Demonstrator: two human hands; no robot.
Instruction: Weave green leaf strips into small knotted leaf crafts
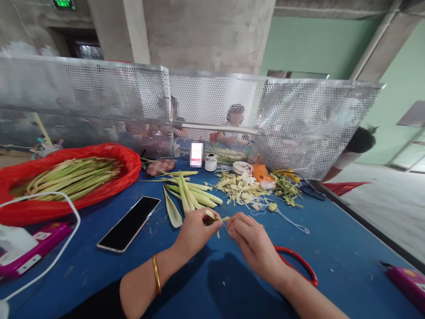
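My left hand (198, 230), with a gold bangle (156, 274) at its wrist, is closed, thumb and fingers pinching a small bundle of pale green plant strips (212, 215). Close to its right, my right hand (249, 237) is closed too, fingertips pressed together at the bundle's end. A fine line like a thread (225, 227) seems to run between the hands; what the right fingertips grip is mostly hidden. Just beyond the left hand lie long pale green husk-like leaves (187, 195). A red curved handle (300, 261) shows partly behind my right forearm.
A red bag (131, 166) of long green stalks (73, 177) stands left, near a black phone (131, 223) and purple power strip (36, 248). Leaf scraps (241, 188), white string (292, 221) and a tape roll (242, 168) lie beyond. A perforated metal screen (212, 97) separates people opposite.
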